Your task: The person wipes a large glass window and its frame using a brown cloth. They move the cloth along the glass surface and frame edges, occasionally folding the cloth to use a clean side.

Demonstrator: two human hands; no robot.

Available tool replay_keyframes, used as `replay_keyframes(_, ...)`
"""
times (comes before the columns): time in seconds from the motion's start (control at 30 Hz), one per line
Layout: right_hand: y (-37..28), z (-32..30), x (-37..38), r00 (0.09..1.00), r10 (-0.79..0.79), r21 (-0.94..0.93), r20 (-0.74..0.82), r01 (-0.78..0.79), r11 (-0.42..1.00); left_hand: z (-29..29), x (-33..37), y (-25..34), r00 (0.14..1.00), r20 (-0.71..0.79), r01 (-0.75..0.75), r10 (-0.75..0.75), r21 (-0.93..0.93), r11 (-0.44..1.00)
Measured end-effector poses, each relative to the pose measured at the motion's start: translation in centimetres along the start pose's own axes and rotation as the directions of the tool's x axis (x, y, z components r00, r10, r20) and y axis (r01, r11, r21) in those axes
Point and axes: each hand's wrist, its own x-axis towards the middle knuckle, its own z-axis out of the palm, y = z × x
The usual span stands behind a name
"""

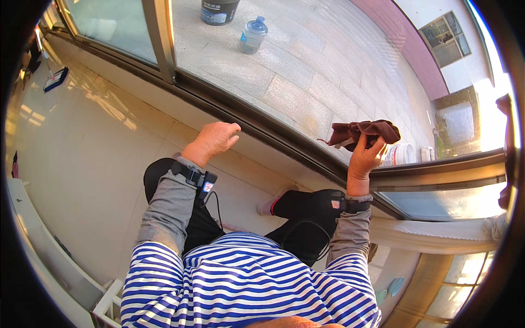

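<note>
My right hand [365,161] is closed around a dark brown cloth [372,131], which is bunched up against the window glass [311,93] on the right. Part of the cloth hangs loose toward the left. My left hand [213,141] has its fingers curled in, with nothing visible in them. It is by the inner edge of the dark metal window frame [257,123]; whether it touches the frame I cannot tell.
Beyond the glass, a blue-tinted water jug [253,35] and a black bucket [219,11] stand on paving, with a white bucket [402,154] farther right. A broom head [56,80] lies on the indoor floor at far left. A white curtain [437,232] hangs at right.
</note>
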Motion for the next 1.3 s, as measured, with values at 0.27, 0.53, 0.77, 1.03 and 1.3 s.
replay_keyframes(0.27, -17.4, 8.1, 5.0, 0.983, -0.182, 0.239, 0.013, 0.173, 0.956, -1.8, -1.4, 0.3, 1.000, -0.011, -0.025, 0.025, -0.033, 0.999)
replay_keyframes(0.53, -32.1, 16.2, 6.2, 0.920, -0.355, 0.378, 0.166, 0.273, 0.885, -3.1, -2.6, -1.3, 0.995, 0.075, 0.059, -0.058, -0.020, 0.998)
replay_keyframes(0.77, -41.3, 21.0, 4.4, 0.783, -0.469, 0.676, 0.407, 0.087, 0.732, -3.9, -3.8, -4.2, 0.978, -0.012, 0.205, -0.206, -0.075, 0.976)
replay_keyframes(1.03, -33.2, 19.9, 0.5, 0.564, -0.756, 0.441, 0.333, 0.615, 0.653, -5.1, -4.1, -4.1, 0.969, 0.097, 0.223, -0.226, 0.036, 0.974)
replay_keyframes(1.3, -22.3, 14.4, -4.9, 0.595, -0.679, 0.383, 0.430, 0.560, 0.734, -5.0, -3.8, -4.3, 0.966, 0.133, 0.219, -0.221, 0.028, 0.975)
